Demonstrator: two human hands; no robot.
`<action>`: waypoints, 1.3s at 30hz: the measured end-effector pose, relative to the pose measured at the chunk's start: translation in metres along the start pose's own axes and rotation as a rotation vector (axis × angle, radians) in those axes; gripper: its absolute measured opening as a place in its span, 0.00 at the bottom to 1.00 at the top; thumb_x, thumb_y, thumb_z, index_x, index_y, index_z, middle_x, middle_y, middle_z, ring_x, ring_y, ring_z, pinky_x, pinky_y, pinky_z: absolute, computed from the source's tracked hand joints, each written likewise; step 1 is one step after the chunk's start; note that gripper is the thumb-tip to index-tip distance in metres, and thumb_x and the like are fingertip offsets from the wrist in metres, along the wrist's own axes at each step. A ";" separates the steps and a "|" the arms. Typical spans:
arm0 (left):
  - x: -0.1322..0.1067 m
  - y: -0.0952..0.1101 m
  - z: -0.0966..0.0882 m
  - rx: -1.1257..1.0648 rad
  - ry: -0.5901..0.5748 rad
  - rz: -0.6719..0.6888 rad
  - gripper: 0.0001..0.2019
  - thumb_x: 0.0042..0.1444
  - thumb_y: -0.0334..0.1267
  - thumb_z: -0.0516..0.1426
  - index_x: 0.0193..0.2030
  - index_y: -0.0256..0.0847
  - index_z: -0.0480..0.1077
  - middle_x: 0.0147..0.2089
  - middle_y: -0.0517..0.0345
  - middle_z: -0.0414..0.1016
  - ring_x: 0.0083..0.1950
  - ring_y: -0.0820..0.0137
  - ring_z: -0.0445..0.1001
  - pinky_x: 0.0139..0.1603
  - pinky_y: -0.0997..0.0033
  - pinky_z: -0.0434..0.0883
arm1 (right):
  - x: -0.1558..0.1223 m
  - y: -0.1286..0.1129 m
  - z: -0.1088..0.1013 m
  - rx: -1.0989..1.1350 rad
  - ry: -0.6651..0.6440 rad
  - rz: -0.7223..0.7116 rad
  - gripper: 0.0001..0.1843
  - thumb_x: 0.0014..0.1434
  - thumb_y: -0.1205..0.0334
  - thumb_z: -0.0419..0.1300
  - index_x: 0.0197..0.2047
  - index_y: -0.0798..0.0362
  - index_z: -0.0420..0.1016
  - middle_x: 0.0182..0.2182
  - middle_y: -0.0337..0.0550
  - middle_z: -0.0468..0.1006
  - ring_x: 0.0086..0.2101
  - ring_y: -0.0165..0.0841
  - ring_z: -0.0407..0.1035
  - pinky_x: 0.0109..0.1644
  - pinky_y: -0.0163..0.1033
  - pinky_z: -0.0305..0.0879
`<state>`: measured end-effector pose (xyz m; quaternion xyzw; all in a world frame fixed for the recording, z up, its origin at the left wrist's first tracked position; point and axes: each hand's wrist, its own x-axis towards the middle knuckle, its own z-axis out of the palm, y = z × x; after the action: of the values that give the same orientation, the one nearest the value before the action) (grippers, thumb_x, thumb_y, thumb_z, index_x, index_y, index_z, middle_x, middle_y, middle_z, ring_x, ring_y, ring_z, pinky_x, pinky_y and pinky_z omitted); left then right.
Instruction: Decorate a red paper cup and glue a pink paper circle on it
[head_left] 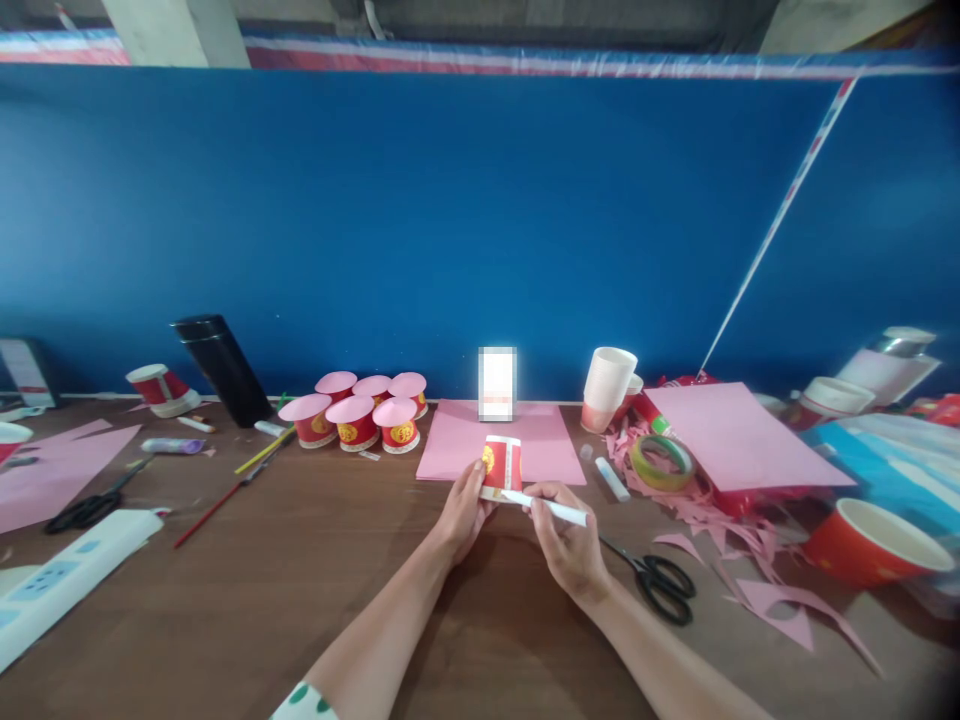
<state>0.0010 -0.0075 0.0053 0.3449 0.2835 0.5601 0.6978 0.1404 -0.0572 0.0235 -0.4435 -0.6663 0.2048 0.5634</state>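
Observation:
My left hand (463,510) is closed round a small red paper cup (504,464) with a gold emblem and a white strip down its side. In my right hand (564,535) is a slim white marker pen (562,512), pinched between thumb and fingers. Its tip lies at the cup's pale lower edge; I cannot tell whether it touches. Behind both hands is a stack of pink paper (450,440). Several red cups topped with pink paper discs (351,410) stand to the left of the stack.
Black scissors (664,588) lie right of my right hand, beside pink paper scraps (780,605) and a tape roll (661,462). White cups (609,380) stand behind. On the left are a black flask (225,370), a paintbrush (217,512) and a power strip (71,580).

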 end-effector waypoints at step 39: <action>0.001 -0.001 0.000 -0.054 -0.014 -0.013 0.15 0.52 0.49 0.56 0.37 0.38 0.67 0.37 0.54 0.74 0.39 0.68 0.72 0.45 0.67 0.68 | 0.003 0.012 0.004 0.242 0.030 0.203 0.11 0.59 0.56 0.53 0.33 0.55 0.69 0.23 0.40 0.72 0.25 0.30 0.66 0.29 0.33 0.63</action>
<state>0.0017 -0.0063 0.0043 0.3283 0.2656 0.5604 0.7125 0.1411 -0.0472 0.0148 -0.4405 -0.5801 0.3330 0.5988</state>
